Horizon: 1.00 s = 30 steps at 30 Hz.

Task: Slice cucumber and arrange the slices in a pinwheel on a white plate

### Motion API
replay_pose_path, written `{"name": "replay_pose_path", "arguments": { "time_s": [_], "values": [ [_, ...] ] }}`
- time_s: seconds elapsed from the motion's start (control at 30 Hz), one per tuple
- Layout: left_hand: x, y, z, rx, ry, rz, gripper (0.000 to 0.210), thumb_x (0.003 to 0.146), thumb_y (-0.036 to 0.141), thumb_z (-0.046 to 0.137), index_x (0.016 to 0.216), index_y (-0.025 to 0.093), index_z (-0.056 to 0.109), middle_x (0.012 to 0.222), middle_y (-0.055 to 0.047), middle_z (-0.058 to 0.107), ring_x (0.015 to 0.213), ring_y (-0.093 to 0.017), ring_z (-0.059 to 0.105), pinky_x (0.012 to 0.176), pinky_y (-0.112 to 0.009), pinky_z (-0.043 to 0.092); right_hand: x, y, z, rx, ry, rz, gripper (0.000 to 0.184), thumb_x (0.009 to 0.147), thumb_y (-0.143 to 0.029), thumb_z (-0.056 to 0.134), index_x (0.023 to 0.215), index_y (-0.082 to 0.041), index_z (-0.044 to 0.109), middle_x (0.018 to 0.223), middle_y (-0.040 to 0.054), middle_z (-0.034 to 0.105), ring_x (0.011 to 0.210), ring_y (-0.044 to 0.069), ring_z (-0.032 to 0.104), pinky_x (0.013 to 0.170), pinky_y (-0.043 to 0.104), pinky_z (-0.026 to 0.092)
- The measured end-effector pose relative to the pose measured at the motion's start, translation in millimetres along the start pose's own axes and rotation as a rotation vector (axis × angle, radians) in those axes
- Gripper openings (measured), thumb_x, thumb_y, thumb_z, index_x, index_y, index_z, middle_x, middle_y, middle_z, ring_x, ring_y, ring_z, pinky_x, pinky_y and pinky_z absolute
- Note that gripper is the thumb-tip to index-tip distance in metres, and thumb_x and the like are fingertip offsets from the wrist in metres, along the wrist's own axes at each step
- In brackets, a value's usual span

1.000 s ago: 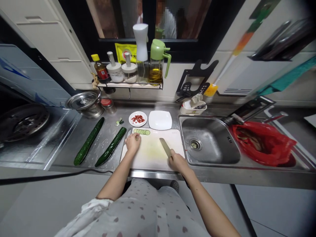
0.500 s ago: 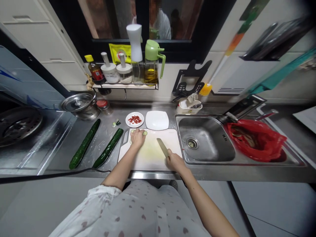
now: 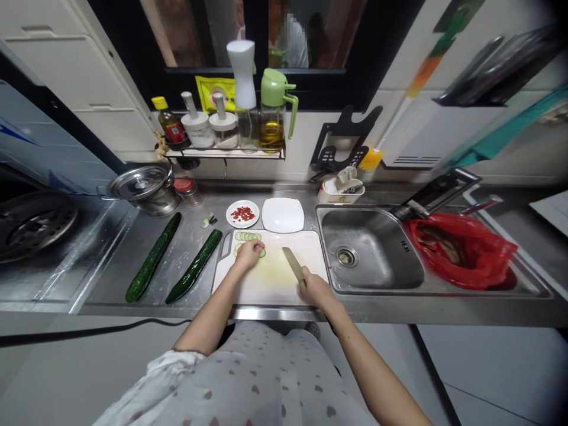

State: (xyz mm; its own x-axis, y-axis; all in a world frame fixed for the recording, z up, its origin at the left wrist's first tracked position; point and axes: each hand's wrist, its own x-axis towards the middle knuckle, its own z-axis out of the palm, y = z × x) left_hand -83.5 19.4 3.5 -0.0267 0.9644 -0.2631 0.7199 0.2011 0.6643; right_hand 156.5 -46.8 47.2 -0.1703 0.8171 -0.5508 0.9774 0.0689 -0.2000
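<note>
My right hand (image 3: 314,288) is wrapped round the handle of a kitchen knife (image 3: 291,264), whose blade points up and left just above the cutting board (image 3: 284,293). On the board's upper left, my left hand (image 3: 248,255) has its fingers bent together over a second row of cucumber slices (image 3: 262,253), partly covering them. Behind it lies a row of overlapping pale green cucumber slices (image 3: 248,236). Two whole cucumbers, one farther left (image 3: 153,257) and one beside the board (image 3: 194,266), rest on the steel counter.
Behind the board stand a small plate of chopped red pieces (image 3: 242,214) and a white square plate (image 3: 283,215). Cucumber ends (image 3: 209,220) lie nearby. A sink (image 3: 373,251) with a red bag (image 3: 461,251) is at right; a lidded pot (image 3: 144,189) stands at back left.
My left hand has moved slightly toward me, from the back row of slices to the nearer one, uncovering the back row. My right hand and the knife have stayed nearly still.
</note>
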Motion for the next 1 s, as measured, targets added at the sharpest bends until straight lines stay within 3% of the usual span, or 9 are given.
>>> {"name": "replay_pose_path", "arguments": {
  "time_s": [0.1,0.3,0.47,0.6,0.7,0.8,1.0],
  "values": [
    [-4,-6,-4.1,-0.018,-0.142,0.168,0.025,0.081,0.014,0.051,0.096,0.02,0.069,0.087,-0.002,0.071,0.081,-0.015,0.063,0.076,-0.024,0.046,0,0,-1,0.001,0.001,-0.007,0.034,0.091,-0.023,0.035,0.124,-0.018,0.043,0.103,0.0125,0.066,0.093,0.023,0.063,0.067,0.028,0.034],
    [-5,-2,-9.5,0.18,-0.269,0.352,0.025,0.075,0.011,0.055,0.091,0.02,0.071,0.084,-0.002,0.071,0.081,-0.016,0.063,0.076,-0.024,0.046,-1,-2,-1,-0.02,0.001,-0.001,0.035,0.091,-0.021,0.034,0.125,-0.017,0.043,0.102,0.0133,0.066,0.092,0.024,0.063,0.066,0.029,0.034],
    [-7,2,-5.3,0.257,-0.208,0.467,0.028,0.079,0.011,0.052,0.097,0.021,0.071,0.102,-0.006,0.069,0.099,-0.02,0.06,0.091,-0.03,0.044,1,0,2,-0.018,0.014,-0.005,0.034,0.091,-0.022,0.034,0.123,-0.017,0.043,0.102,0.0133,0.066,0.093,0.025,0.063,0.067,0.029,0.035],
    [-19,-4,0.9,0.275,-0.042,0.381,0.028,0.085,0.021,0.055,0.109,0.021,0.068,0.107,-0.008,0.066,0.108,-0.023,0.057,0.096,-0.035,0.042,1,0,3,-0.016,0.013,0.005,0.035,0.09,-0.02,0.035,0.124,-0.017,0.042,0.103,0.0134,0.065,0.094,0.024,0.063,0.069,0.029,0.036],
    [-30,-11,5.9,0.302,0.037,0.245,0.034,0.08,0.035,0.066,0.11,0.02,0.067,0.106,-0.009,0.064,0.108,-0.026,0.055,0.095,-0.037,0.042,0,0,3,-0.021,0.012,0.006,0.034,0.091,-0.021,0.036,0.124,-0.018,0.042,0.104,0.013,0.066,0.094,0.023,0.063,0.069,0.029,0.036],
    [-38,-16,10.0,0.302,0.061,0.183,0.036,0.079,0.038,0.067,0.11,0.021,0.067,0.105,-0.009,0.061,0.106,-0.026,0.055,0.093,-0.036,0.042,-1,-2,0,-0.035,0.006,0.006,0.034,0.091,-0.021,0.035,0.125,-0.018,0.042,0.103,0.0134,0.066,0.093,0.024,0.064,0.069,0.029,0.036],
    [-42,-19,10.8,0.262,0.055,0.187,0.039,0.08,0.03,0.064,0.119,0.025,0.065,0.107,-0.007,0.06,0.108,-0.024,0.054,0.094,-0.035,0.04,-7,-8,-3,-0.117,0.035,-0.016,0.033,0.09,-0.018,0.036,0.122,-0.017,0.044,0.1,0.0136,0.068,0.091,0.025,0.066,0.068,0.029,0.036]
  ]
}}
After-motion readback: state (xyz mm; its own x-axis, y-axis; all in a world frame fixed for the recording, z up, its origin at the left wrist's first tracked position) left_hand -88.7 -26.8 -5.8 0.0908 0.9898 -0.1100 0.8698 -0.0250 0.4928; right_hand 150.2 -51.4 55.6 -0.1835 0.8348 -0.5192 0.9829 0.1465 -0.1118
